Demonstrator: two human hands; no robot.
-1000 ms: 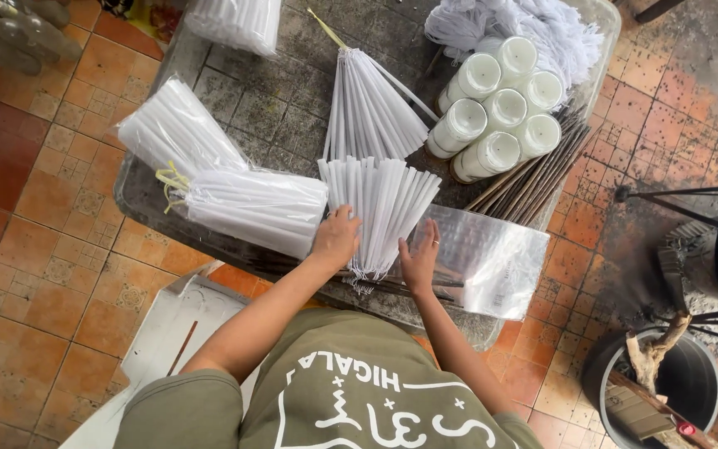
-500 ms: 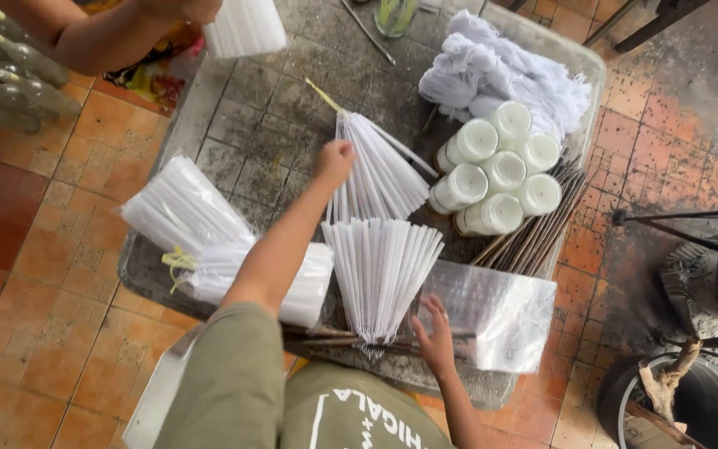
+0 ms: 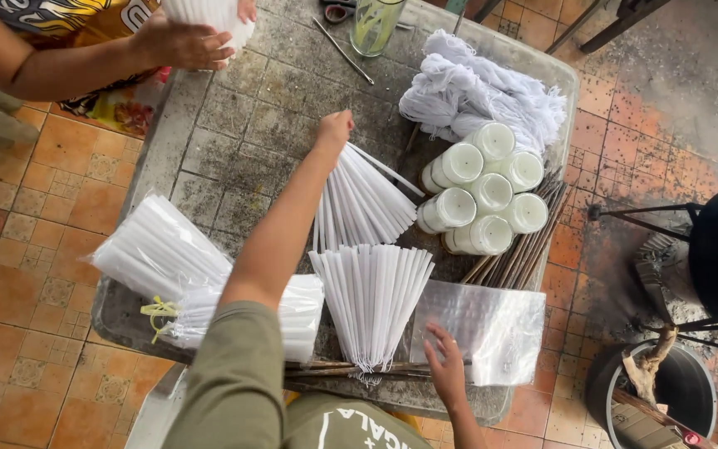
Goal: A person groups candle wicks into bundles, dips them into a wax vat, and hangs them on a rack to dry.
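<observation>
Your left hand point(image 3: 334, 129) reaches out over the tabletop point(image 3: 234, 141) with its fingers bunched narrowly at the far tip of the upper fan of thin white candles point(image 3: 363, 204); whether they actually pinch the wicks there, the view does not show. Your right hand point(image 3: 446, 366) lies flat with fingers spread, just beside the near fan of white candles point(image 3: 371, 299), touching the edge of a clear plastic sheet point(image 3: 492, 328). Taking that near fan as the landmark: these tapers look light but brittle and waxy-slick, so you would best gather them at the bunched wick end near the wooden sticks point(image 3: 351, 370), not by the splayed thin bodies, which could snap or slide apart. Left of the fan lie two clear plastic bags of white candles point(image 3: 168, 258), long and soft-sided, one tied with a yellow band point(image 3: 158, 312). Beyond and right of it stand squat white candle jars point(image 3: 479, 195), then a heap of white string point(image 3: 479, 91). Far beyond, another person's hand point(image 3: 180, 41) holds a white bundle point(image 3: 209, 12) near a green-tinted glass point(image 3: 373, 25).
</observation>
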